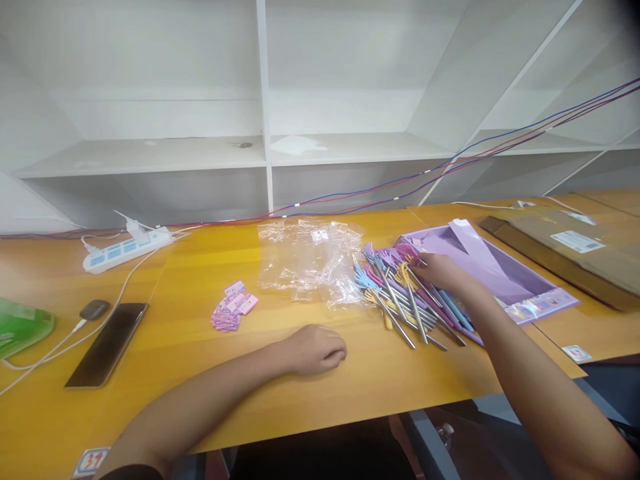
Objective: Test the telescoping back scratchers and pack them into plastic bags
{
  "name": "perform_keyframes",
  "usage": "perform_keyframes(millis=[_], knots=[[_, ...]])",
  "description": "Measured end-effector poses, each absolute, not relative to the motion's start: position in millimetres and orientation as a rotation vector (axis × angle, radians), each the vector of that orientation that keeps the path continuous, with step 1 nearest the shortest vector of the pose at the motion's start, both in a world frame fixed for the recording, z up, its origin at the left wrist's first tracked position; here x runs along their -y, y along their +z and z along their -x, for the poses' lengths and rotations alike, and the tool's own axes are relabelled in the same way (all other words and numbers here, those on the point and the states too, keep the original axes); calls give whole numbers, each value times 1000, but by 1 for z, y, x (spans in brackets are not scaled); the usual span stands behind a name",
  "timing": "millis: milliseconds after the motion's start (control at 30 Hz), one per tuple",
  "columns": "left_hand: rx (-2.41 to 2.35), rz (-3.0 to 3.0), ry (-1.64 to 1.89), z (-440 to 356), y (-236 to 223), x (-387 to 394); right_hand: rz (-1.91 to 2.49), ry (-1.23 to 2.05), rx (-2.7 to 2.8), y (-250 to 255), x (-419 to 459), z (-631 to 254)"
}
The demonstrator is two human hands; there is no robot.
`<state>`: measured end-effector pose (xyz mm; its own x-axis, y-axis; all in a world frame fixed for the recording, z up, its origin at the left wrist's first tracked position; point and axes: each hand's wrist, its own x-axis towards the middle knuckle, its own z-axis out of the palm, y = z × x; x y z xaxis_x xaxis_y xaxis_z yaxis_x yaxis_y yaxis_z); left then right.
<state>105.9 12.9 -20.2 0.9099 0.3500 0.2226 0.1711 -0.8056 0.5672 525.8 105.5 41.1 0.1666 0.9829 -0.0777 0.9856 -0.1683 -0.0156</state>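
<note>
A pile of back scratchers [411,300] lies at the right of the table, with metal rods, coloured handles and hand-shaped heads in blue, yellow, purple and pink. My right hand [439,269] reaches over the far side of this pile, its fingers closed at the head of a back scratcher; the fingertips are partly hidden. Loosely curled into a fist, my left hand [319,349] rests on the table in front of the pile, and nothing shows in it. Clear plastic bags [305,260] lie flat beyond it. To its left is a small heap of pink and purple cards [233,308].
Behind the pile sits an open purple box [500,260], beside a cardboard box [575,243]. At the left are a power strip [127,250], a phone [107,345], a dark earbud-like case [95,309] and a green packet [23,327]. White shelves [165,157] rise behind the table.
</note>
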Motion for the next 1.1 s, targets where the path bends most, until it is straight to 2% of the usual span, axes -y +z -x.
perform_keyframes(millis=[367, 567, 767, 1100], knots=[[-361, -2516, 434, -106, -18, -13, -2353, -226, -1849, 57, -99, -523], [-378, -2485, 408, -106, -16, -13, -2423, -243, -1856, 76, -58, -525], [-371, -2488, 423, -107, -17, -13, -2388, -395, -1829, 56, -13, -519], [-376, -2497, 423, -105, -18, -14, -2382, -224, -1820, 38, -2, -514]])
